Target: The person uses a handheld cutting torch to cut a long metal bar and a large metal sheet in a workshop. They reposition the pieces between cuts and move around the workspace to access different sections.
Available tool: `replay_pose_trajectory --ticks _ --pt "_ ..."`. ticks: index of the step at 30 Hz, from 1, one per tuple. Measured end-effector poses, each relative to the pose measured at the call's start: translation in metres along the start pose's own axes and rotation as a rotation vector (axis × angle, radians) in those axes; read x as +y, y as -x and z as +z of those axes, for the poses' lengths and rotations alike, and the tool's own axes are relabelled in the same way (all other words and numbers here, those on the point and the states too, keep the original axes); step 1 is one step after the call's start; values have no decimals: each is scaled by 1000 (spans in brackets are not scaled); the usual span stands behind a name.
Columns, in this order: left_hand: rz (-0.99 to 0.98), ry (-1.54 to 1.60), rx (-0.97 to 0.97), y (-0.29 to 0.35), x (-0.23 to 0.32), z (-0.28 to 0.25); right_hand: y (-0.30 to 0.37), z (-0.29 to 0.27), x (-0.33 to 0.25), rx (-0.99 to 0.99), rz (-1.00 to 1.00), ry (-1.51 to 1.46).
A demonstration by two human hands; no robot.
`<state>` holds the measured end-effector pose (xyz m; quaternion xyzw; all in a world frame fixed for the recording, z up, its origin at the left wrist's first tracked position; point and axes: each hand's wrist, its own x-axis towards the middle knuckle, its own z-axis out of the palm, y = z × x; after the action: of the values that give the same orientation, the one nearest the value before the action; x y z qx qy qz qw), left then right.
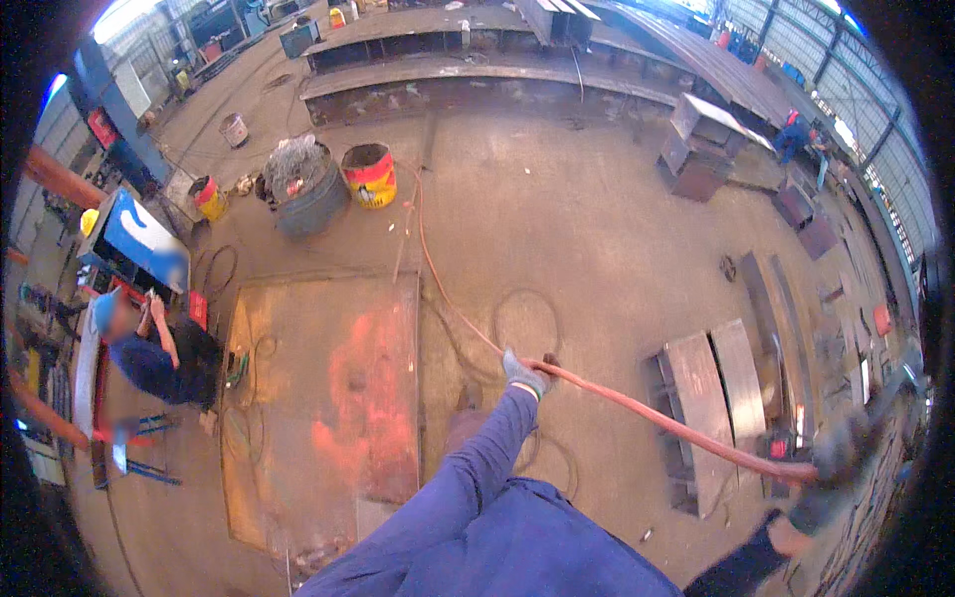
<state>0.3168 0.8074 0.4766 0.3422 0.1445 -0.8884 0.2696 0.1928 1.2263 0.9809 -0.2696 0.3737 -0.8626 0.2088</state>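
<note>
A long reddish-orange hose (657, 423) crosses in front of me from left to right. Near the middle of the view, my left hand (524, 372) in a grey glove is closed around it. My right hand (831, 468), in a dark glove at the far right, is blurred by motion; the thick near stretch of hose runs into it, so it looks closed there. Past my left hand the hose trails away over the floor toward the buckets. A thin cable loop (527, 318) lies on the floor just beyond my left hand.
A steel plate with red-orange patches (288, 398) lies at left. Beside it a person in a blue cap (149, 353) works. A red-yellow bucket (369, 177) and a drum (306, 199) stand beyond it. Steel pieces (701, 393) lie at right; long beams (477, 95) span the back.
</note>
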Motion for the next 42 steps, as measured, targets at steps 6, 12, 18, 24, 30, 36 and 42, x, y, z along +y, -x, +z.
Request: replay_pose_trajectory --ticks 6,12,18,24,30,36,42 --pt "-81 -1 47 -135 63 132 -109 -63 113 789 -193 454" --pt "26 -97 96 -280 98 254 -245 -115 263 1055 -10 570" --pt "231 -286 361 -430 155 366 -433 -214 289 1183 -54 686" --pt "208 -62 52 -481 215 548 -658 -298 143 1301 -281 893" --pt "647 -264 -151 -465 243 809 -887 -401 256 964 35 975" --pt "1074 -266 -315 -506 344 960 -1125 -303 527 650 184 890" --pt "1133 -98 -571 -572 435 1076 -1354 -243 723 364 406 1048"
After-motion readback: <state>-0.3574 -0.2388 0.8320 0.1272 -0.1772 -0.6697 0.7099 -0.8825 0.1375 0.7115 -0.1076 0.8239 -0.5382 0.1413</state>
